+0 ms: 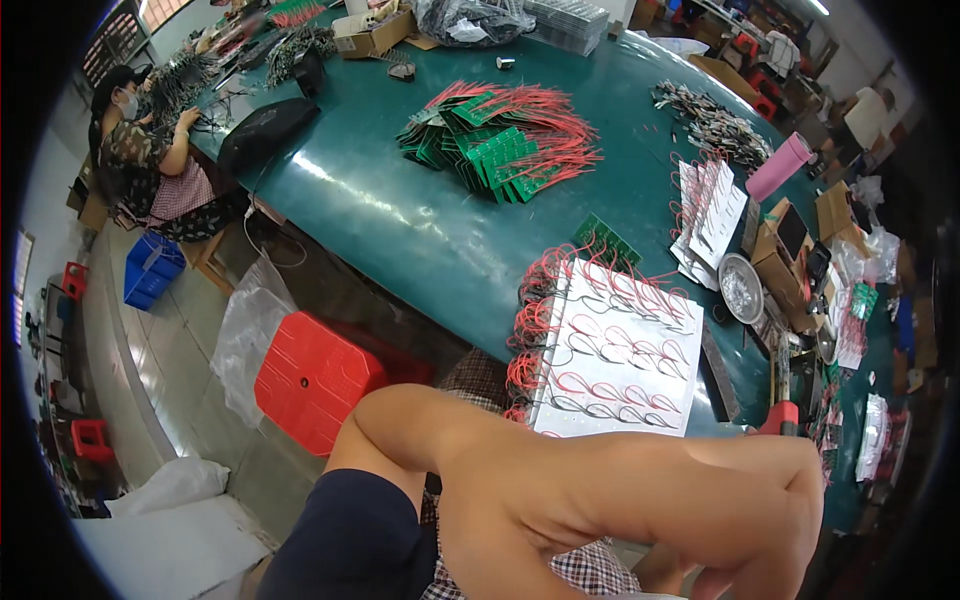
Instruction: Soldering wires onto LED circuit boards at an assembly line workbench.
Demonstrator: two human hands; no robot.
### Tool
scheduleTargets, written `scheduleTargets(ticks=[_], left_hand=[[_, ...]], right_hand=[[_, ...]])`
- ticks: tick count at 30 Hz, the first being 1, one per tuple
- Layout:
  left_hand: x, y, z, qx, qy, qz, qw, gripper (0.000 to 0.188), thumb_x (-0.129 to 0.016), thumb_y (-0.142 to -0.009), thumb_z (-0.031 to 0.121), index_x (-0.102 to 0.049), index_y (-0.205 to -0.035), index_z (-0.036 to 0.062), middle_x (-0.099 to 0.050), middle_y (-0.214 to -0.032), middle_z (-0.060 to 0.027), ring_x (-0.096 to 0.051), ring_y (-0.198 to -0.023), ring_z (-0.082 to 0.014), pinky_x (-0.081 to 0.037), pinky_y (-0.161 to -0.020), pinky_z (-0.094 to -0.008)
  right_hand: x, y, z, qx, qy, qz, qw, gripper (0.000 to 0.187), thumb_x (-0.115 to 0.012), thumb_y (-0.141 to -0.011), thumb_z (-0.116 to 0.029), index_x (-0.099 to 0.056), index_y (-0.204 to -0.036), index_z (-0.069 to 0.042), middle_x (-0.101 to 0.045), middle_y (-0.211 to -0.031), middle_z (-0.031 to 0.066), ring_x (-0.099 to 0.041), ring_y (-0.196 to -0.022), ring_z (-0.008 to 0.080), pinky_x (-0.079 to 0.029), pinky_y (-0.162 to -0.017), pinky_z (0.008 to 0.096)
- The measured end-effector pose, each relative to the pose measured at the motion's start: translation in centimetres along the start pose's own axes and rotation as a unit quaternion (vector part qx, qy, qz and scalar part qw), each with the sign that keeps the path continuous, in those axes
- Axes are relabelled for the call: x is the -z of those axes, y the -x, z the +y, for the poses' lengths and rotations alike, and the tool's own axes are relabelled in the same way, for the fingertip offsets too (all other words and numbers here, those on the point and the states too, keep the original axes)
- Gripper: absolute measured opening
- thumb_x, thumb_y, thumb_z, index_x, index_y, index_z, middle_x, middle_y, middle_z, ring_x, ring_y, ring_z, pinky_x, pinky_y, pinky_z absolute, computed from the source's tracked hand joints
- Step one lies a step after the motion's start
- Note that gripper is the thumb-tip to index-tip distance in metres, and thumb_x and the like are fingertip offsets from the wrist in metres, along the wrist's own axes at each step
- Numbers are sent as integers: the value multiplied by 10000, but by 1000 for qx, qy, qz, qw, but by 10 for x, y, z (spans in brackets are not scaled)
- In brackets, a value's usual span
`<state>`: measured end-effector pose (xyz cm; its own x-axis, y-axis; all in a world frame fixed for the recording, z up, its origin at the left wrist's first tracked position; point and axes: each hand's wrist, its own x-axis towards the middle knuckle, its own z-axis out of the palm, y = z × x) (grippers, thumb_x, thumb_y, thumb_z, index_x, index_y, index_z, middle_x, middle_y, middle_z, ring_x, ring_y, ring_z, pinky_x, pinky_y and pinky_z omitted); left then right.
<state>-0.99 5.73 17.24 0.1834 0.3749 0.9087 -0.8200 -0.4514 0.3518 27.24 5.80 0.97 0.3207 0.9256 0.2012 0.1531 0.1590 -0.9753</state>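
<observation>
My left arm bends across the lower part of the view, very close. Its hand (pixel 765 500) is at the lower right with the fingers curled downward; whatever they may hold is hidden below the frame edge. I cannot make out my right hand. Just beyond the arm lies a stack of white sheets (pixel 610 375) threaded with rows of red and black wire loops. A green circuit board panel (pixel 606 240) lies at its far edge. Next to my hand is a red-handled tool (pixel 780 416), partly hidden by it.
A pile of green boards with red wires (pixel 490 145) lies on the green table (pixel 400 240). More wired sheets (pixel 708 215), a pink bottle (pixel 778 168), a metal bowl (pixel 741 286) and cardboard boxes stand right. A red stool (pixel 310 380) is left; a co-worker (pixel 140 150) sits far left.
</observation>
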Motion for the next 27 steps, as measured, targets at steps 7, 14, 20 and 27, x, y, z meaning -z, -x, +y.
scheduleTargets(ticks=[7, 14, 20, 27], left_hand=[[4, 4, -4, -54, -17, -49, 997, 250, -687, -860, 160, -674, -966, -66, -600, -947, -106, -578, -830, -201, -487, -691, -293], [3, 9, -11, -101, -18, -87, 991, 204, -698, -861, 113, -675, -958, -65, -576, -956, -109, -584, -811, -197, -495, -674, -287], [-75, 42, 17, 161, 76, 413, 893, 131, -650, -935, 88, -723, -861, 9, -564, -873, -122, -599, -646, -216, -525, -597, -258], [-58, 48, 8, 138, 30, 360, 922, 118, -630, -934, 78, -713, -894, 5, -588, -932, -137, -610, -708, -227, -521, -645, -280]], right_hand=[[-11, 6, -16, 17, 9, -17, 1000, 421, -615, -941, -34, -437, -1314, 48, -588, -876, 57, -564, -649, 103, -449, -605, 227], [-12, 7, -18, 67, 27, -44, 996, 342, -563, -980, -78, -457, -1274, 62, -587, -743, 45, -536, -659, 93, -451, -679, 235], [-2, 4, -8, 69, 63, -59, 994, 349, -557, -982, -71, -453, -1288, 60, -591, -771, 46, -537, -649, 92, -433, -631, 225], [-17, 0, -20, 48, 44, -51, 997, 336, -554, -978, -60, -459, -1277, 60, -590, -791, 52, -532, -649, 95, -431, -650, 227]])
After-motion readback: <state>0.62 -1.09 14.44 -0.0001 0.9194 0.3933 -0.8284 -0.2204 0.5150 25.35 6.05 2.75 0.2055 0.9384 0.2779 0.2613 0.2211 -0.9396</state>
